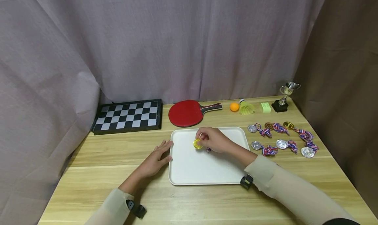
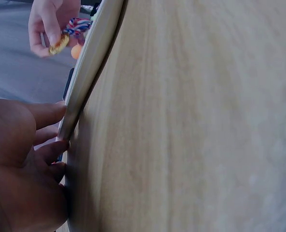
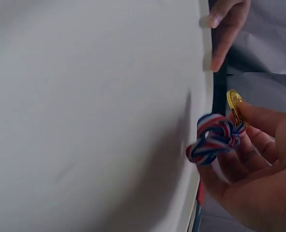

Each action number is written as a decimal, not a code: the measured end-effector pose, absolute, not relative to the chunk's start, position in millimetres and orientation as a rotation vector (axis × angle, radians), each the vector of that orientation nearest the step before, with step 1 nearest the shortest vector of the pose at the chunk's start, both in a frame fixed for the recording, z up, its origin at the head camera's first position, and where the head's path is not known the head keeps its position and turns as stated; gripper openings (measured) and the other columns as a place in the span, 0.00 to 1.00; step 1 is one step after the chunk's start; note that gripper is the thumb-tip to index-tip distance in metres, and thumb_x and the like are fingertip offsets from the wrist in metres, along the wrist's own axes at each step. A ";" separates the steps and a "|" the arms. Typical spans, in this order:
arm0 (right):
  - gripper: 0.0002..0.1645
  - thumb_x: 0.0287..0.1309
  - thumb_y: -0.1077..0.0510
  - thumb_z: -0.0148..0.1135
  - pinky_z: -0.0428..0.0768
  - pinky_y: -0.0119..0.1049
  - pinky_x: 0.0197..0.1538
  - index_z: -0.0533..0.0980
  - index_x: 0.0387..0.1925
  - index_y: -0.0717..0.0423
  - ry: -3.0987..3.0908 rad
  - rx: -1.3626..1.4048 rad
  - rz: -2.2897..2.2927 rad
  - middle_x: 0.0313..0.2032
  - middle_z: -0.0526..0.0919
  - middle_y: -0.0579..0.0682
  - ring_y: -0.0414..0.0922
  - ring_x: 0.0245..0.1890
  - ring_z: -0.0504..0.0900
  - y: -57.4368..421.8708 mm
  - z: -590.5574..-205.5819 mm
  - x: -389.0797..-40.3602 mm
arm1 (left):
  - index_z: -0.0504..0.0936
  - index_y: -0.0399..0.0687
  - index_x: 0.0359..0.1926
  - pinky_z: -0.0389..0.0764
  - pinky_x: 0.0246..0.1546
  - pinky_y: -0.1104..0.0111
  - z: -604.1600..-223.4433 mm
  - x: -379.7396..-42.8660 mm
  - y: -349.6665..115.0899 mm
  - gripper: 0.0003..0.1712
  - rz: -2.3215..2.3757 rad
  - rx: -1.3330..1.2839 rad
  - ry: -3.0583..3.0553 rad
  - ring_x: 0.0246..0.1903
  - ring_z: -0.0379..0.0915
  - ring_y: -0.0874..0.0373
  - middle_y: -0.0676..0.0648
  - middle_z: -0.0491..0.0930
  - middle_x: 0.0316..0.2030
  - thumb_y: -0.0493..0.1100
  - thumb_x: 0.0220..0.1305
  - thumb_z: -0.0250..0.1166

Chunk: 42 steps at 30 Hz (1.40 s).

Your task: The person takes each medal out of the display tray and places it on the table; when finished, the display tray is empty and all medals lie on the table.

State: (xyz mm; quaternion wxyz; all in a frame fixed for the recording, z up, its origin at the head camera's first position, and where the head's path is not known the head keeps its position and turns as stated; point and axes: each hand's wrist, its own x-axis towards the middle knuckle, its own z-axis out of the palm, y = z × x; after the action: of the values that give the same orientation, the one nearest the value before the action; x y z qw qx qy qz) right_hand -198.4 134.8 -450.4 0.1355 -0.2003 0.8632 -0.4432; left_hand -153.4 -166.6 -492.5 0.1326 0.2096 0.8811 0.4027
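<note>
Above the white tray, my right hand pinches a gold medal between thumb and fingers. The medal's knotted red, white and blue ribbon hangs beside the fingers in the right wrist view. My left hand touches the tray's left edge with its fingers fairly straight, the thumb against the rim in the left wrist view. Right of the tray lie several more medals with knotted ribbons, among them a silver medal, a bronze-coloured medal and a gold-coloured medal.
Along the back stand a checkered board, a red table tennis paddle, an orange ball, a yellow shuttlecock, a light green block and a small trophy cup. Grey curtains hang behind the wooden table.
</note>
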 end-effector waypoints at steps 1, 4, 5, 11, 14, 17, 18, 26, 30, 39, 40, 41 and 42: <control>0.08 0.62 0.63 0.71 0.79 0.32 0.25 0.79 0.39 0.52 2.500 -0.592 -1.289 0.31 0.82 0.46 0.42 0.22 0.79 137.8 -448.5 -196.0 | 0.58 0.39 0.79 0.37 0.80 0.44 -492.1 -153.5 -166.6 0.37 1.164 0.605 2.556 0.81 0.38 0.42 0.41 0.56 0.79 0.39 0.76 0.61; 0.06 0.63 0.63 0.69 0.79 0.32 0.26 0.80 0.40 0.52 2.504 -0.613 -1.311 0.33 0.82 0.47 0.41 0.26 0.79 147.7 -443.9 -188.3 | 0.58 0.40 0.80 0.36 0.80 0.45 -491.3 -154.3 -166.8 0.37 1.154 0.597 2.549 0.81 0.37 0.44 0.42 0.56 0.79 0.40 0.76 0.61; 0.06 0.64 0.63 0.69 0.79 0.32 0.26 0.80 0.40 0.53 2.502 -0.611 -1.319 0.33 0.82 0.48 0.41 0.27 0.79 151.4 -442.5 -185.4 | 0.58 0.40 0.80 0.36 0.80 0.45 -491.1 -154.6 -166.8 0.37 1.155 0.596 2.547 0.81 0.37 0.44 0.42 0.56 0.79 0.40 0.76 0.61; 0.05 0.66 0.61 0.68 0.79 0.33 0.28 0.82 0.42 0.53 2.497 -0.536 -1.356 0.34 0.83 0.48 0.44 0.30 0.81 178.2 -431.7 -165.9 | 0.57 0.41 0.80 0.35 0.80 0.46 -490.5 -155.3 -167.0 0.37 1.158 0.592 2.538 0.81 0.36 0.45 0.43 0.55 0.80 0.41 0.76 0.60; 0.06 0.67 0.60 0.67 0.79 0.34 0.27 0.82 0.44 0.55 2.476 -0.470 -1.388 0.34 0.83 0.50 0.48 0.31 0.83 196.0 -426.5 -155.3 | 0.57 0.41 0.80 0.35 0.80 0.45 -490.8 -154.9 -167.3 0.37 1.153 0.595 2.543 0.81 0.36 0.45 0.43 0.55 0.80 0.41 0.76 0.60; 0.10 0.67 0.58 0.68 0.79 0.34 0.27 0.81 0.46 0.57 2.466 -0.401 -1.423 0.35 0.83 0.53 0.50 0.31 0.84 216.0 -423.0 -144.6 | 0.57 0.41 0.80 0.35 0.80 0.45 -491.3 -154.5 -167.6 0.37 1.145 0.599 2.550 0.81 0.36 0.45 0.42 0.55 0.80 0.41 0.76 0.61; 0.11 0.67 0.57 0.68 0.80 0.34 0.27 0.81 0.47 0.58 2.468 -0.384 -1.437 0.35 0.83 0.53 0.50 0.31 0.84 222.7 -421.8 -140.9 | 0.57 0.41 0.80 0.35 0.80 0.45 -491.3 -154.3 -167.7 0.37 1.144 0.600 2.553 0.81 0.36 0.45 0.42 0.55 0.80 0.41 0.76 0.61; 0.16 0.68 0.57 0.67 0.87 0.38 0.35 0.79 0.52 0.62 2.570 -0.264 -1.456 0.39 0.84 0.56 0.50 0.34 0.86 274.7 -416.9 -113.2 | 0.57 0.41 0.80 0.36 0.80 0.45 -492.4 -153.9 -167.6 0.38 1.134 0.595 2.553 0.81 0.36 0.45 0.43 0.55 0.80 0.41 0.76 0.61; 0.18 0.71 0.60 0.64 0.88 0.40 0.37 0.76 0.56 0.67 2.596 -0.210 -1.488 0.39 0.83 0.58 0.49 0.33 0.88 300.4 -416.6 -99.7 | 0.57 0.42 0.80 0.36 0.80 0.45 -492.5 -153.6 -166.9 0.38 1.132 0.581 2.554 0.81 0.36 0.45 0.43 0.55 0.80 0.42 0.76 0.61; 0.17 0.70 0.59 0.65 0.78 0.35 0.24 0.77 0.53 0.68 2.750 -0.007 -1.443 0.33 0.83 0.39 0.38 0.26 0.80 362.0 -436.1 -80.3 | 0.57 0.45 0.80 0.36 0.80 0.46 -492.9 -154.1 -166.1 0.38 1.142 0.567 2.555 0.81 0.36 0.46 0.44 0.55 0.80 0.42 0.76 0.61; 0.17 0.70 0.59 0.65 0.78 0.34 0.24 0.77 0.52 0.68 2.755 0.011 -1.433 0.33 0.83 0.37 0.37 0.27 0.80 368.1 -439.1 -79.0 | 0.57 0.45 0.80 0.36 0.80 0.46 -492.7 -154.0 -166.1 0.38 1.143 0.565 2.554 0.82 0.36 0.47 0.44 0.54 0.80 0.43 0.76 0.61; 0.18 0.70 0.59 0.66 0.78 0.34 0.25 0.77 0.52 0.69 2.759 0.033 -1.418 0.33 0.84 0.36 0.35 0.27 0.80 373.3 -442.3 -77.9 | 0.57 0.45 0.80 0.36 0.80 0.46 -492.4 -153.9 -166.0 0.38 1.146 0.563 2.553 0.81 0.36 0.46 0.44 0.54 0.80 0.42 0.76 0.61; 0.18 0.70 0.58 0.66 0.78 0.33 0.26 0.77 0.52 0.69 2.769 0.042 -1.395 0.34 0.84 0.35 0.34 0.29 0.80 378.6 -445.5 -76.9 | 0.57 0.45 0.80 0.36 0.80 0.46 -492.2 -153.8 -165.9 0.38 1.146 0.561 2.553 0.82 0.36 0.47 0.44 0.54 0.80 0.43 0.76 0.61</control>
State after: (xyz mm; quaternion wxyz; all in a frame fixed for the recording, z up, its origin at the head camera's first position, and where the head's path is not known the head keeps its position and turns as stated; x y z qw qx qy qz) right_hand -76.9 378.6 -445.5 0.0205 0.0136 0.8928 -0.4498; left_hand -153.8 -165.9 -492.2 0.1435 0.1946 0.8852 0.3974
